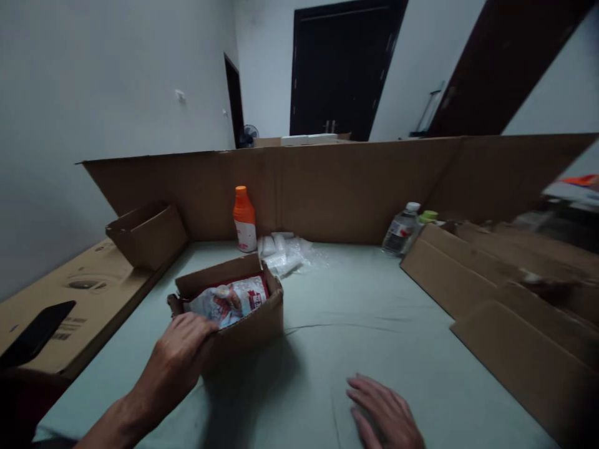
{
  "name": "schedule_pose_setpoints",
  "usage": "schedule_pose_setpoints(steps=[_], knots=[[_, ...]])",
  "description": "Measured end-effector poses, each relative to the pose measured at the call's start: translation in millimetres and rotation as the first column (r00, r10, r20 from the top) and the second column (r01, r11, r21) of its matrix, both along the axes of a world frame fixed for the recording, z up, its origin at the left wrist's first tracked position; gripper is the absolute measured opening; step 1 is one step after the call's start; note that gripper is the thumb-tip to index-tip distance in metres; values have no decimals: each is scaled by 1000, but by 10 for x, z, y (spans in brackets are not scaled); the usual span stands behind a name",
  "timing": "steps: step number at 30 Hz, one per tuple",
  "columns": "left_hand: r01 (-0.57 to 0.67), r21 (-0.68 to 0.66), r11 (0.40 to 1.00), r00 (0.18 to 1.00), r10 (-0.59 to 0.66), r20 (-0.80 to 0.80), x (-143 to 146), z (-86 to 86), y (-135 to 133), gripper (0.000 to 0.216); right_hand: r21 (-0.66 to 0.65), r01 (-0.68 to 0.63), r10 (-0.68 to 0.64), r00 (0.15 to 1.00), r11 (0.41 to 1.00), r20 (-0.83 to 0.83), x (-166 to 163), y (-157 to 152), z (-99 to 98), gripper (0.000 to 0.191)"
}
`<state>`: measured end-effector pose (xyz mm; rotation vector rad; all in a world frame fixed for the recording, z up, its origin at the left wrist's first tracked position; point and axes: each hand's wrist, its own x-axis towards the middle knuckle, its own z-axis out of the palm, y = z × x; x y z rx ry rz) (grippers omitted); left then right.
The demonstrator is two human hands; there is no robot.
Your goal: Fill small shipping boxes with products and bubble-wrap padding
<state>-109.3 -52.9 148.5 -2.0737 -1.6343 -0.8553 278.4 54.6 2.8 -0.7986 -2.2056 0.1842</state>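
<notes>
On the left part of the table stands an open cardboard box (266, 321), slightly tilted in view. Inside it lies a printed plastic packet (234, 299) in white, blue and red. My left hand (185, 343) grips the near left rim of this box, fingers bent over the edge. Low and right of the middle, my right hand (384, 411) is over the pale green tabletop (327, 349) with its fingers stretched out and nothing in them. Whether its fingertips touch the surface I cannot tell.
An orange-capped bottle (244, 221) and clear bubble wrap (283, 252) are behind the box. At right are a clear plastic bottle (401, 231) and cardboard boxes (528, 337). A small carton (150, 237) and a phone (40, 333) lie left. A cardboard wall (346, 190) closes the back.
</notes>
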Motion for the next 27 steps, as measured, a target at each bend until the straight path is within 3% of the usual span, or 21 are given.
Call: schedule_pose_setpoints(steps=[3, 5, 7, 9, 11, 13, 15, 19, 23, 25, 27], knots=[[2, 122, 992, 1000, -6, 26, 265, 35, -16, 25, -91, -45, 49, 998, 995, 37, -211, -24, 133, 49], [-112, 215, 970, 986, 81, 146, 344, -23, -111, 38, -210, -47, 60, 997, 977, 56, -313, 6, 170, 53], [-272, 224, 936, 925, 190, 329, 347, -208, -209, 48, -348, -42, 72, 995, 936, 71, -408, 77, 168, 56], [-394, 98, 914, 804, 291, 519, 291, -508, -250, 57, -466, -54, 97, 993, 883, 69, -527, 180, 157, 61], [-417, -127, 900, 611, 381, 694, 203, -846, -201, 71, -542, -86, 133, 990, 836, 48, -679, 294, 169, 66], [-327, -318, 890, 475, 446, 759, 121, -1121, -73, 83, -579, -143, 179, 984, 803, 5, -850, 397, 217, 73], [-235, -419, 877, 425, 481, 767, 68, -1269, 100, 83, -589, -223, 223, 972, 777, -73, -1009, 476, 283, 78], [-214, -429, 877, 388, 480, 787, 39, -1253, 450, 77, -599, -308, 231, 951, 739, -205, -1200, 575, 344, 80], [-192, -382, 904, 360, 427, 829, 79, -1244, 677, 75, -587, -312, 210, 948, 747, -238, -1202, 713, 270, 78], [-232, -423, 876, 351, 481, 804, 120, -1317, 729, 77, -549, -304, 211, 951, 778, -226, -1154, 853, 243, 68], [-282, -470, 837, 343, 545, 765, 163, -1409, 751, 77, -486, -215, 155, 975, 847, -161, -1101, 1067, 255, 51]])
